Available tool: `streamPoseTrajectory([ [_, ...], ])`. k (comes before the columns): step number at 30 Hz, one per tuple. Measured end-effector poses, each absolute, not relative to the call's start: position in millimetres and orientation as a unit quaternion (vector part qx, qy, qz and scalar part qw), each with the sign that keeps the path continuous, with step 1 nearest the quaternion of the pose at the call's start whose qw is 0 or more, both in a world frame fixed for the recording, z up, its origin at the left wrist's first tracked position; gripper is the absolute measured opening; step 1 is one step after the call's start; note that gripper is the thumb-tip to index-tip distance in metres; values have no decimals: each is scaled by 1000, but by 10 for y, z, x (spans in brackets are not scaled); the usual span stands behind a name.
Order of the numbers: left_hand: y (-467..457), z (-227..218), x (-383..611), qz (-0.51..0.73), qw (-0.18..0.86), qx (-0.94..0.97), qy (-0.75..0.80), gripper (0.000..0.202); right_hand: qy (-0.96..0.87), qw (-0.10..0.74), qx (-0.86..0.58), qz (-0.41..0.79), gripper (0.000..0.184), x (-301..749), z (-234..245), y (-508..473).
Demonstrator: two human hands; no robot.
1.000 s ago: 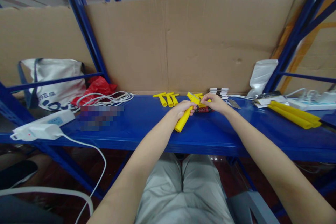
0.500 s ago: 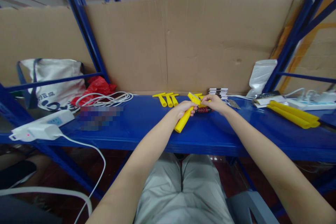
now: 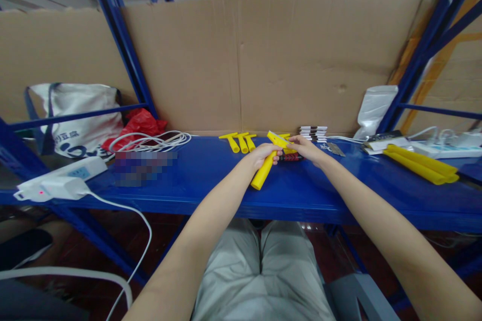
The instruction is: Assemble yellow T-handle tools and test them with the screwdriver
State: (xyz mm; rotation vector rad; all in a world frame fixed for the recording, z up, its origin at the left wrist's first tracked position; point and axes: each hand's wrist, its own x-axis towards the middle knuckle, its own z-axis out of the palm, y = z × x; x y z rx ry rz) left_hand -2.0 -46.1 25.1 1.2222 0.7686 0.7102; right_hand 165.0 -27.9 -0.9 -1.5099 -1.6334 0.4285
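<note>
Yellow T-shaped tool (image 3: 262, 176) up off the blue counter (image 3: 211, 185), as far as the angle shows, directly ahead of the seated person, between the two hands. Left hand (image 3: 266, 154) wrapped around it high on the handle, close under the crosspiece; fingers curled, grip closed. Right hand (image 3: 303, 147) at the opposite side, thumb and fingers drawn in toward the crosspiece's right end, seemingly touching it. Whether they pinch the plastic itself or some small part: cannot tell (the fingertips are only a few blurred pixels here).

Key relation: handle's long axis slants, free end toward the person and to the left, top away and to the right. Crosspiece (image 3: 277, 141) cuts across that line, from far left down to near right, so its right end faces the right hand's fingertips. Left hand is nearer the handle; right hand nearer the end of the crosspiece. A pale edge shows at the crosspiece's far-left end.

Around it: a red-and-black object (image 3: 291, 157) lies just below the right fingers, partly covered. Three yellow T-pieces (image 3: 243, 145) in a row left of the hands, crossbars away from the person. White packets (image 3: 314, 133) stacked just beyond the right hand. Long yellow pieces (image 3: 416, 164) well apart, far to the right.
</note>
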Motion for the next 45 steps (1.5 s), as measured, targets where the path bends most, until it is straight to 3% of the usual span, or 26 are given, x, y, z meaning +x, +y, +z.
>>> streamPoseTrajectory([
  [4, -435, 249, -19, 339, 694, 531, 349, 20, -692, 362, -622, 61, 34, 1742, 37, -268],
  [9, -382, 216, -18, 360, 691, 495, 384, 18, -735, 220, -640, -55, 31, 1975, 136, -344],
  [14, -347, 191, -25, 379, 690, 475, 393, 19, -761, 112, -638, 34, 31, 2110, 169, -450],
  [19, -303, 162, -29, 391, 692, 456, 401, 19, -769, 108, -622, 99, 24, 2187, 171, -478],
  [24, -261, 132, -43, 415, 695, 431, 399, 18, -741, 179, -610, 215, 33, 2254, 185, -504],
  [28, -255, 133, -56, 426, 694, 420, 400, 17, -704, 286, -594, 266, 37, 2239, 232, -544],
  [37, -231, 80, -29, 438, 687, 406, 414, 17, -578, 639, -462, 210, 39, 2152, 315, -474],
  [41, -232, 68, -23, 438, 684, 405, 419, 18, -537, 713, -425, 150, 42, 2203, 333, -409],
  [45, -245, 78, -21, 433, 680, 412, 424, 20, -520, 735, -414, 134, 44, 2280, 344, -377],
])
